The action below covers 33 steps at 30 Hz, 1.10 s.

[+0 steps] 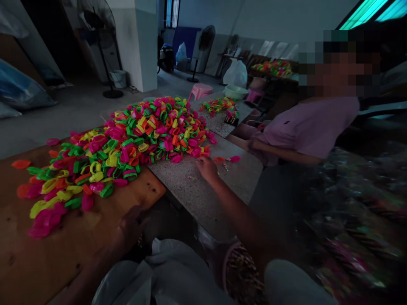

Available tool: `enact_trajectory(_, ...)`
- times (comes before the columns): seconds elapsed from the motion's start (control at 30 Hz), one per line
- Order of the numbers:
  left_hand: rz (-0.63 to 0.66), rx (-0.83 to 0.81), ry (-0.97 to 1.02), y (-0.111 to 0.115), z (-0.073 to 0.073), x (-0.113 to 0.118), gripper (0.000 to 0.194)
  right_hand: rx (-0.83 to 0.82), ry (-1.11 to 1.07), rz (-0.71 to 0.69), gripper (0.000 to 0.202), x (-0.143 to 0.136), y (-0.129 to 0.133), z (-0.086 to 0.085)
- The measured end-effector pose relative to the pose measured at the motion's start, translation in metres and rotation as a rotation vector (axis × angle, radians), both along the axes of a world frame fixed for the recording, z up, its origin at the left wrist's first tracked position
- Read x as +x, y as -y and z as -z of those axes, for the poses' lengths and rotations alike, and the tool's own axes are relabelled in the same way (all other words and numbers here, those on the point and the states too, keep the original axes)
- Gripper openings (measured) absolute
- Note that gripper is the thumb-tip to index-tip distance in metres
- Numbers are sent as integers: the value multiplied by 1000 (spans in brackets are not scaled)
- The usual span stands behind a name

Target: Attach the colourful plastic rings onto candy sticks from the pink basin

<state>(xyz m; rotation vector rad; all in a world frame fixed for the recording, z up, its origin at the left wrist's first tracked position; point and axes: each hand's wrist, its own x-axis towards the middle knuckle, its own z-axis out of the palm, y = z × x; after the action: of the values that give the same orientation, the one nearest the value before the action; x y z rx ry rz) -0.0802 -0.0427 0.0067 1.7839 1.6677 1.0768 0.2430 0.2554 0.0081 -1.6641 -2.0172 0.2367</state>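
Note:
A large heap of small, bright plastic loop-shaped pieces in pink, green, yellow and orange spreads across two tabletops. My right hand reaches to the heap's front edge over the grey speckled tabletop. Its fingers are bent together at the tips, and whatever they pinch is too small to make out. Beside that hand lie a few tiny beaded bits and a loose pink piece. My left hand is low at the edge of the wooden tabletop, dark and blurred, with its fingers unclear.
Below, between my legs, stands a pink-rimmed bucket of small striped bits. A co-worker in a pink shirt sits at right, near a smaller pile. Clear plastic bags fill the right side. A standing fan is behind.

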Motion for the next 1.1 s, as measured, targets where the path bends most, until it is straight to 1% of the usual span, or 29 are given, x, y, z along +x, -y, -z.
enact_trajectory(0.1,5,-64,30,-1,-3,2,28,-84,44,-175,50,-58,-5,-6)
enact_trajectory(0.17,-8,-84,53,1,-5,1,28,-132,76,-230,48,-85,-8,-12)
enact_trajectory(0.27,-50,-96,89,9,-14,-4,27,-180,71,-231,31,-102,-4,-22)
enact_trajectory(0.33,-89,-120,120,14,-25,-7,27,-208,54,-247,23,-106,8,-27)
enact_trajectory(0.37,-114,-139,139,16,-32,-7,27,-242,32,-278,20,-108,17,-30)
enact_trajectory(0.4,-144,-157,166,16,-40,-7,27,-306,-29,-330,19,-110,29,-33)
enact_trajectory(0.43,-171,-175,199,15,-47,-6,28,-404,-134,-401,20,-113,42,-36)
enact_trajectory(0.5,-214,-188,289,11,-59,-2,35,-673,-436,-566,27,-120,73,-44)
enact_trajectory(0.57,-214,-166,394,4,-66,3,46,-928,-712,-687,37,-129,105,-54)
enact_trajectory(0.6,-207,-154,446,2,-69,5,53,-1016,-792,-715,41,-134,120,-59)
enact_trajectory(0.67,-197,-141,533,-1,-70,9,62,-1147,-897,-716,44,-141,145,-67)
enact_trajectory(0.7,-192,-140,564,-1,-69,10,64,-1202,-940,-698,45,-144,154,-69)
enact_trajectory(0.77,-177,-135,606,1,-67,11,60,-1303,-1001,-654,43,-148,165,-71)
enact_trajectory(0.87,-156,-104,663,6,-60,11,52,-1422,-996,-648,39,-149,170,-67)
enact_trajectory(0.97,-148,-73,744,10,-56,10,51,-1465,-970,-680,40,-150,170,-64)
enact_trajectory(1.1,-90,-29,880,10,-56,9,41,-1457,-977,-688,41,-153,174,-68)
